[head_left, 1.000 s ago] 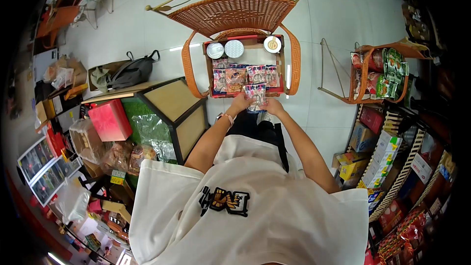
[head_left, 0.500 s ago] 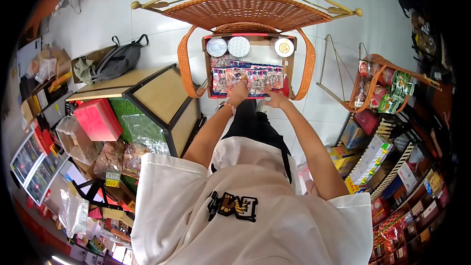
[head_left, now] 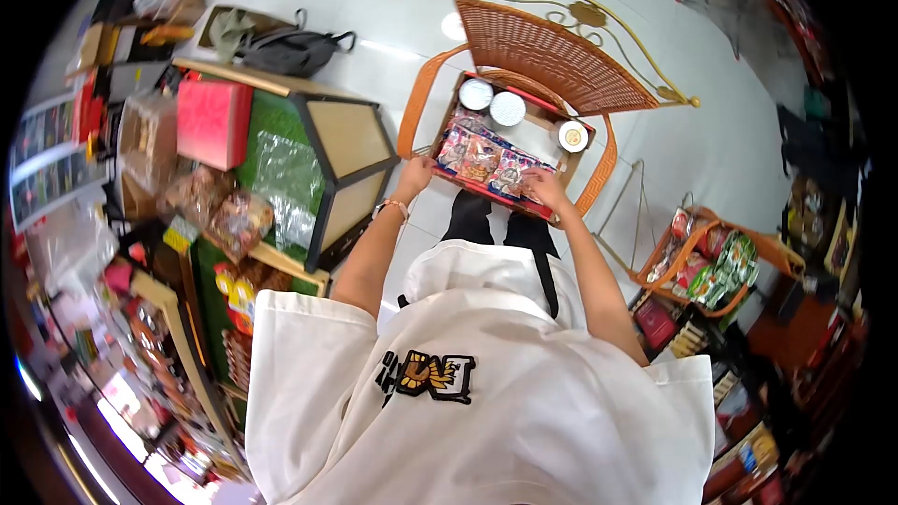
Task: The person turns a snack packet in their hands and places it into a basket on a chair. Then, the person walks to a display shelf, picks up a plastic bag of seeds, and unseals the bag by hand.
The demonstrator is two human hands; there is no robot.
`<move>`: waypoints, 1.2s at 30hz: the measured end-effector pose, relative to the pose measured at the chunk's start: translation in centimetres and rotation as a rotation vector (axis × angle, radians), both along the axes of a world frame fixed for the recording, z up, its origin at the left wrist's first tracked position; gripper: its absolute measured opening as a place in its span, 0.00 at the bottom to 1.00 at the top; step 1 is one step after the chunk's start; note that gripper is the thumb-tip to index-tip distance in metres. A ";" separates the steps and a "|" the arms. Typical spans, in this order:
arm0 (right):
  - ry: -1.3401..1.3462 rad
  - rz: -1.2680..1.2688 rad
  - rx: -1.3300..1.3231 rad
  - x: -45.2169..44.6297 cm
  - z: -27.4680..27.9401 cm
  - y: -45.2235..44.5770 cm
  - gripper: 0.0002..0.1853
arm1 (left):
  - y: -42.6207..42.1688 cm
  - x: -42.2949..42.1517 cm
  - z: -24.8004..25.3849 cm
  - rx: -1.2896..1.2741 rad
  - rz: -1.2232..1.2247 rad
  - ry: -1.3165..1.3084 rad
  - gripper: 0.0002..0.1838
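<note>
A shallow red cardboard box (head_left: 482, 190) rests on the seat of a wicker armchair (head_left: 554, 49). Flat, shiny snack packets (head_left: 477, 157) with red and blue print lie in rows along its near side. Behind them stand two white-lidded tubs (head_left: 507, 109) at the left and one tub with a yellow mark (head_left: 572, 137) at the right. My left hand (head_left: 414, 177) is at the box's near left corner, its fingers curled on the edge. Over the right-hand packets is my right hand (head_left: 544, 189), fingers stretched out and touching them.
To the left stands a wood-and-black display stand (head_left: 351, 145) with green matting, a red box (head_left: 213, 123) and bagged goods. A grey backpack (head_left: 295, 51) lies behind it. On the right, a second wicker chair (head_left: 697, 262) holds several colourful packets. White floor tiles surround the armchair.
My left hand has moved from the packets to the box's left corner. My right hand has gone from the near edge onto the packets. The view has turned, tilting the chair and box.
</note>
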State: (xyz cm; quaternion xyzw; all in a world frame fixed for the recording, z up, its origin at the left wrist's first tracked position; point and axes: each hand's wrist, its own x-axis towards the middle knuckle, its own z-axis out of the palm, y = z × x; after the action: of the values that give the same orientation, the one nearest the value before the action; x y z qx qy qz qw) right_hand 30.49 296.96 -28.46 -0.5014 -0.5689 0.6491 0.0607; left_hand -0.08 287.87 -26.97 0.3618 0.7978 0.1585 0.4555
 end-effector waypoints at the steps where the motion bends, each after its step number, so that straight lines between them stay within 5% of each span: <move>1: 0.012 0.043 0.006 0.4 1.3 0.1 0.16 | -1.3 -0.4 0.5 0.001 0.039 -0.022 0.11; 3: -0.171 0.080 0.090 2.6 3.8 0.3 0.18 | -4.5 -0.4 0.9 0.007 0.168 -0.021 0.11; 7: -0.590 0.444 0.172 10.1 -2.5 -1.6 0.26 | -12.9 2.8 0.8 0.103 0.515 -0.056 0.12; 9: -0.432 0.494 0.148 13.1 -2.8 -2.0 0.36 | -17.9 6.6 0.7 0.141 0.749 -0.127 0.13; 12: -0.431 0.539 0.304 14.0 -4.8 -2.1 0.33 | -24.1 14.5 1.0 0.014 0.864 -0.149 0.13; 13: -0.359 0.417 0.065 14.4 -7.5 -2.1 0.29 | -26.6 17.2 0.1 -0.028 0.804 -0.132 0.13; 16: -0.367 0.585 -0.166 11.9 -3.7 -1.8 0.18 | -31.0 24.8 1.5 -0.234 0.680 -0.025 0.14; 19: -0.525 0.935 -0.049 8.8 -1.6 -0.8 0.16 | -33.1 28.9 2.7 -0.158 1.104 0.009 0.15; 20: -0.491 1.094 0.096 9.5 -7.7 0.4 0.15 | -33.9 29.6 2.5 -0.135 1.195 -0.021 0.15; 22: -0.454 0.849 -0.040 7.0 -8.8 0.3 0.12 | -35.3 31.3 1.8 -0.170 1.231 -0.053 0.15; 24: -0.424 1.153 0.332 3.7 -12.7 1.2 0.11 | -36.3 32.1 1.4 -0.282 1.181 -0.051 0.15; 25: -0.349 0.841 0.016 0.8 -8.0 -1.1 0.10 | -36.5 32.0 1.4 -0.286 1.200 -0.045 0.15; 32: -0.426 1.298 0.257 -14.7 -2.8 -10.9 0.14 | -38.9 27.9 1.4 -0.129 1.436 -0.050 0.14; 36: -0.386 1.355 0.133 -21.9 -0.9 -19.0 0.16 | -42.3 23.5 -0.2 -0.016 1.508 -0.219 0.14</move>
State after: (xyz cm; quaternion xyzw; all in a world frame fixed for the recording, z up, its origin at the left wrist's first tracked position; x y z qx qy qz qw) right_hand 8.56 277.92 -29.37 -0.1384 -0.7947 0.4075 -0.4282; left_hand 23.47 245.59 -27.12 -0.3024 0.7803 0.4559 0.3030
